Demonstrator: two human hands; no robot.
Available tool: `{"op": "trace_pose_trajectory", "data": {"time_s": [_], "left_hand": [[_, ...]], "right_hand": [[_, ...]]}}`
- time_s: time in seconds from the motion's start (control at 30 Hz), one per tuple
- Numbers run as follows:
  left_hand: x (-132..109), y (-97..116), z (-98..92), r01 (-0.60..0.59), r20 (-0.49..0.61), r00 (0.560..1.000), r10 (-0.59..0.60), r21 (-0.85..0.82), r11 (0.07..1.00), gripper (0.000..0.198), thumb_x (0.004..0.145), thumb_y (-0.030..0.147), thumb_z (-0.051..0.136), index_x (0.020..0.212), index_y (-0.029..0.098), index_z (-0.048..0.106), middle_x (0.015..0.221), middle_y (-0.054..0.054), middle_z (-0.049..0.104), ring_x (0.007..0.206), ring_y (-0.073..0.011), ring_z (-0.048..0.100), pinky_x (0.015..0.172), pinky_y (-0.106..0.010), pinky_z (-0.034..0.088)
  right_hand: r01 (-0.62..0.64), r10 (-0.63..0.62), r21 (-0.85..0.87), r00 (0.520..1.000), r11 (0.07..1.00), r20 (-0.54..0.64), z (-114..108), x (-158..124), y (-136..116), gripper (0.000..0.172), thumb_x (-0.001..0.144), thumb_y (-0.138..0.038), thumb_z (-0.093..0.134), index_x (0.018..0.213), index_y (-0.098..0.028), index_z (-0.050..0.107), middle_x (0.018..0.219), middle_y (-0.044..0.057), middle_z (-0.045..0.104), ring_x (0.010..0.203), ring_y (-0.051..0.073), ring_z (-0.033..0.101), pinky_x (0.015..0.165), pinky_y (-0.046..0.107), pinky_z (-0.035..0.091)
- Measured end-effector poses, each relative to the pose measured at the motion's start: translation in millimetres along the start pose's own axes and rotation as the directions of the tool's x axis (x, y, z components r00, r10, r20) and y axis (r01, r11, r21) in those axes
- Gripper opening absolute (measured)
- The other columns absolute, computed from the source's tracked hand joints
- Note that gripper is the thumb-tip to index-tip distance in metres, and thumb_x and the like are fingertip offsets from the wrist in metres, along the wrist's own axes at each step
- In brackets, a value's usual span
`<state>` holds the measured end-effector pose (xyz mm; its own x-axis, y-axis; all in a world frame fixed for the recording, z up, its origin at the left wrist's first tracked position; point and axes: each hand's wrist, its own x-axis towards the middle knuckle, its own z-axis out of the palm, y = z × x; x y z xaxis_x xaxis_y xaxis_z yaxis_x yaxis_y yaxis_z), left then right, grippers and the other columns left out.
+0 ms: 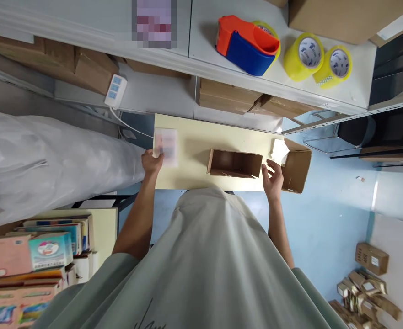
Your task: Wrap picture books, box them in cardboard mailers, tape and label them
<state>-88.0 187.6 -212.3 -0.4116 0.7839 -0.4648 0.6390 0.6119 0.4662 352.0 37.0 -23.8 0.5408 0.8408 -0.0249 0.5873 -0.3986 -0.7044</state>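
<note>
My left hand (152, 162) is at the left end of a cream table, its thumb over the edge of a pale, flat booklet (169, 148) and its other fingers curled beside it. The booklet's print is blurred. An open, narrow cardboard box (235, 174) stands on the table between my hands, its dark inside facing up. Just off the box's right end is my right hand (273, 180), fingers apart and holding nothing. Beyond those fingertips lie white papers (279, 151) by a larger open carton (299, 167) at the table's right end.
A shelf ahead carries an orange and blue tape dispenser (247, 45) and yellow tape rolls (304, 57). A power strip (115, 91) hangs below with its cable reaching the table (187, 180). A large white plastic-wrapped bundle (57, 164) and stacked books (46, 251) are at left.
</note>
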Motion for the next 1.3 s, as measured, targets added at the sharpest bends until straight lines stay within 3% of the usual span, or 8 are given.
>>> {"op": "trace_pose_trajectory", "data": {"time_s": [0.2, 0.33, 0.53, 0.67, 0.83, 1.0, 1.13, 1.3], "left_hand": [[0, 16, 4.0, 0.042, 0.056, 0.997, -0.049, 0.116, 0.992, 0.049, 0.09, 0.042, 0.089, 0.119, 0.014, 0.062, 0.133, -0.022, 0.074, 0.144, -0.0418, 0.06, 0.126, -0.056, 0.047], [-1, 23, 0.5, 0.009, 0.04, 0.999, -0.012, 0.057, 0.998, 0.054, 0.092, 0.059, 0.086, 0.11, 0.015, 0.061, 0.116, -0.016, 0.074, 0.135, -0.0406, 0.064, 0.122, -0.058, 0.049], [7, 24, 0.6, 0.055, 0.059, 0.996, -0.063, 0.133, 0.99, 0.019, 0.084, 0.029, 0.082, 0.09, 0.02, 0.067, 0.108, -0.018, 0.079, 0.13, -0.0438, 0.072, 0.111, -0.051, 0.056], [-1, 27, -3.5, 0.026, 0.059, 0.998, -0.033, 0.102, 0.994, 0.013, 0.09, 0.029, 0.069, 0.079, 0.024, 0.064, 0.082, -0.011, 0.076, 0.11, -0.037, 0.078, 0.097, -0.045, 0.06], [-30, 43, -22.8, -0.155, 0.036, 0.987, 0.157, -0.061, 0.986, 0.012, 0.085, 0.034, 0.075, 0.086, 0.023, 0.072, 0.083, -0.003, 0.076, 0.09, -0.0249, 0.076, 0.087, -0.033, 0.061], [-80, 79, -62.7, -0.391, -0.028, 0.919, 0.392, -0.158, 0.907, 0.015, 0.087, 0.035, 0.081, 0.093, 0.021, 0.079, 0.091, -0.002, 0.075, 0.077, -0.0173, 0.07, 0.081, -0.029, 0.06], [-134, 122, -98.6, -0.549, 0.02, 0.834, 0.552, -0.078, 0.832, 0.017, 0.095, 0.039, 0.081, 0.103, 0.024, 0.082, 0.101, -0.002, 0.075, 0.09, -0.0191, 0.072, 0.09, -0.032, 0.064], [-191, 173, -110.5, -0.725, 0.061, 0.689, 0.722, 0.026, 0.689, 0.011, 0.101, 0.039, 0.082, 0.105, 0.029, 0.084, 0.101, -0.002, 0.071, 0.1, -0.0241, 0.073, 0.098, -0.04, 0.065]], "right_hand": [[-0.043, 0.042, -0.025, 0.998, 0.999, -0.05, 0, -28, -11, 0.056, 0.106, -0.07, 0.065, 0.131, -0.021, 0.075, 0.134, 0.018, 0.078, 0.125, 0.031, 0.076, 0.103, 0.053, 0.07], [-0.073, 0.071, -0.011, 0.994, 0.997, -0.083, -4, -40, -14, 0.057, 0.105, -0.071, 0.066, 0.128, -0.02, 0.076, 0.131, 0.018, 0.079, 0.122, 0.031, 0.078, 0.103, 0.053, 0.071], [-0.094, 0.096, 0.028, 0.992, 0.995, -0.076, -7, -46, -16, 0.054, 0.105, -0.07, 0.069, 0.125, -0.021, 0.078, 0.13, 0.018, 0.08, 0.122, 0.031, 0.078, 0.104, 0.053, 0.071], [-0.053, 0.057, 0.068, 0.997, 0.996, -0.057, -4, -37, -16, 0.052, 0.106, -0.069, 0.068, 0.123, -0.021, 0.078, 0.127, 0.017, 0.08, 0.12, 0.031, 0.079, 0.101, 0.053, 0.072], [0.038, -0.04, 0.107, 0.999, 0.994, 0.018, 3, -15, -16, 0.049, 0.109, -0.07, 0.064, 0.123, -0.025, 0.077, 0.125, 0.013, 0.08, 0.115, 0.029, 0.08, 0.101, 0.054, 0.072], [0.128, -0.159, 0.199, 0.976, 0.972, 0.148, 12, 5, -28, 0.048, 0.111, -0.069, 0.062, 0.125, -0.025, 0.076, 0.125, 0.012, 0.079, 0.115, 0.029, 0.079, 0.104, 0.051, 0.071], [0.177, -0.233, 0.229, 0.941, 0.957, 0.245, 13, 21, -37, 0.05, 0.112, -0.07, 0.061, 0.13, -0.026, 0.075, 0.131, 0.012, 0.078, 0.119, 0.029, 0.078, 0.108, 0.051, 0.069], [0.252, -0.319, 0.262, 0.912, 0.932, 0.257, -6, 39, -40, 0.067, 0.108, -0.073, 0.067, 0.161, -0.033, 0.058, 0.155, 0.013, 0.07, 0.143, 0.034, 0.068, 0.114, 0.059, 0.065]]}}
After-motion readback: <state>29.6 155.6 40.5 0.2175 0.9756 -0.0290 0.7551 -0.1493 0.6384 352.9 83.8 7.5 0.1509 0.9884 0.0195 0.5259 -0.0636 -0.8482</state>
